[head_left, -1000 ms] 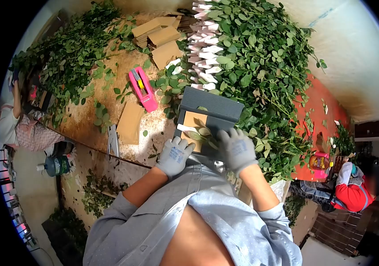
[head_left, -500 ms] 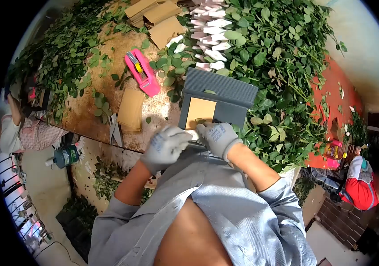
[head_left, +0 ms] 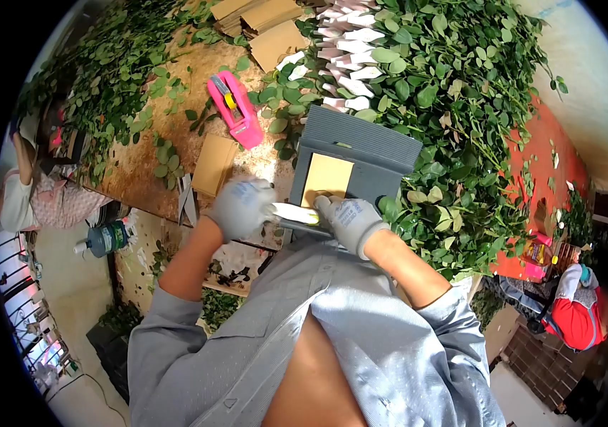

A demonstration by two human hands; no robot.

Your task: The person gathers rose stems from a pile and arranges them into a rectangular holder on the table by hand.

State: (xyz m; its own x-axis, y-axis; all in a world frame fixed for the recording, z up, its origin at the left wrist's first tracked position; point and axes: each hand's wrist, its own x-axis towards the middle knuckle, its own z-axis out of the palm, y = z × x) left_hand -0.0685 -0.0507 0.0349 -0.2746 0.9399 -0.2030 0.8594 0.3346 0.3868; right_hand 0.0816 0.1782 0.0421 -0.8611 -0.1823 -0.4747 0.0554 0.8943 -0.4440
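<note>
A slender white piece [head_left: 295,213], yellow-green toward one end, is lying between both grips, just beside a tan card [head_left: 329,176]. The right grip [head_left: 350,223] is pinching the yellowish end; the left grip [head_left: 245,208] is blurring at the other, its closure impossible to tell.

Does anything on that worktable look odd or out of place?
Loose leaves lie strewn on the stained tabletop left of the pink tape dispenser, apart from the leafy heap at right. That looks untidy, but nothing is clearly broken.
</note>
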